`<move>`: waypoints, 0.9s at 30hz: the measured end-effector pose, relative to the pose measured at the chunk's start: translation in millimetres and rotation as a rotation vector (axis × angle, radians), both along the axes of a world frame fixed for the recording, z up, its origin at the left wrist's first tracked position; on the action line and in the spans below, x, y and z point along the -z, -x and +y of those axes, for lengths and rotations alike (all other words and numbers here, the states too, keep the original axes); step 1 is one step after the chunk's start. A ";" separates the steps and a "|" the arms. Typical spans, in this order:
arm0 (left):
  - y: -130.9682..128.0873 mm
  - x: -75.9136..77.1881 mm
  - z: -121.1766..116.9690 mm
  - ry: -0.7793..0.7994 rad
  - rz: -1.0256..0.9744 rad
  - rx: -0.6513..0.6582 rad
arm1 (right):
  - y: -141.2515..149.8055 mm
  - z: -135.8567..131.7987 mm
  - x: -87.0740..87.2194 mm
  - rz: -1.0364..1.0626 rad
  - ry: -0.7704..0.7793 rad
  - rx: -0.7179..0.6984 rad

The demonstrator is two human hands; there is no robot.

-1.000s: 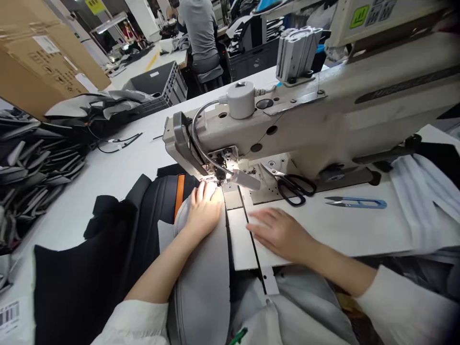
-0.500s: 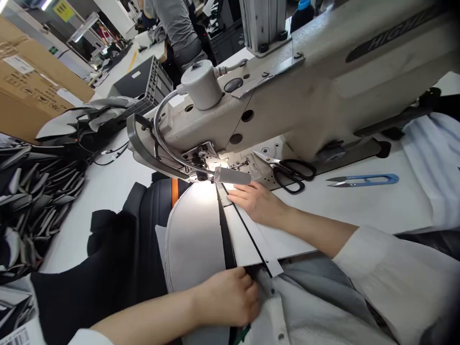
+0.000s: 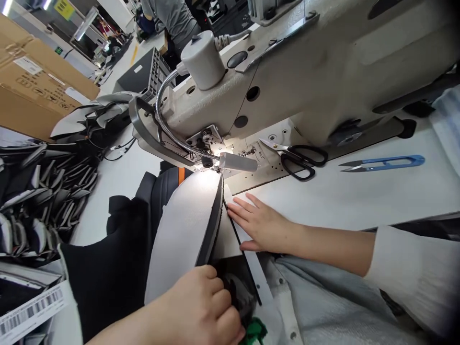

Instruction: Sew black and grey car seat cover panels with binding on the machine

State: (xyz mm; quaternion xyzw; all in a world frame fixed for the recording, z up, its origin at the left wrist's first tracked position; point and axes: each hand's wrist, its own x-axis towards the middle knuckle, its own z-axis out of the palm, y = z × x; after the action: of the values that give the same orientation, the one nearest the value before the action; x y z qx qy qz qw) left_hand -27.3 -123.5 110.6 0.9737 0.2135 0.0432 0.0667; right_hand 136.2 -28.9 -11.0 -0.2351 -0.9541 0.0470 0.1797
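A padded white fabric panel with a dark edge runs from my lap up to the needle of a cream sewing machine. My left hand is closed on the near end of the panel's dark edge, lifting it. My right hand lies flat with fingers stretched out on a white strip beside the seam, just right of the panel. A small lamp on a flexible neck lights the needle area. Black fabric with an orange stripe lies under the panel to the left.
Black-handled scissors and blue thread snips lie on the white table right of the needle. Stacked dark cut pieces fill the left. A cardboard box and a grey crate stand behind. Another person stands at the back.
My left hand went from the needle area down to the near end of the panel and gripped its edge. My right hand slid along the seam and now lies flat lower down.
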 end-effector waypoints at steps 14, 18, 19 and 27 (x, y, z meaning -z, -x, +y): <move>50.1 19.0 106.1 -0.153 0.270 -0.233 | 21.4 24.4 7.6 0.085 0.049 0.056; 79.5 43.9 138.0 -0.137 0.330 -0.634 | 25.4 21.5 8.2 0.087 0.040 0.079; 79.5 51.6 138.4 -0.123 0.290 -0.676 | 25.7 20.5 7.6 0.078 0.041 0.087; 37.1 65.8 122.1 -0.157 0.282 -0.977 | 26.9 14.9 -2.6 -0.050 0.084 0.129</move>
State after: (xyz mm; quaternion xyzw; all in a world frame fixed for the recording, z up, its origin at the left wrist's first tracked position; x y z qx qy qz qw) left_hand -64.4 -1.4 44.8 0.7588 0.6465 -0.0463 -0.0640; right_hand 109.3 -14.0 -8.5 -0.3045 -0.9383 0.0693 0.1486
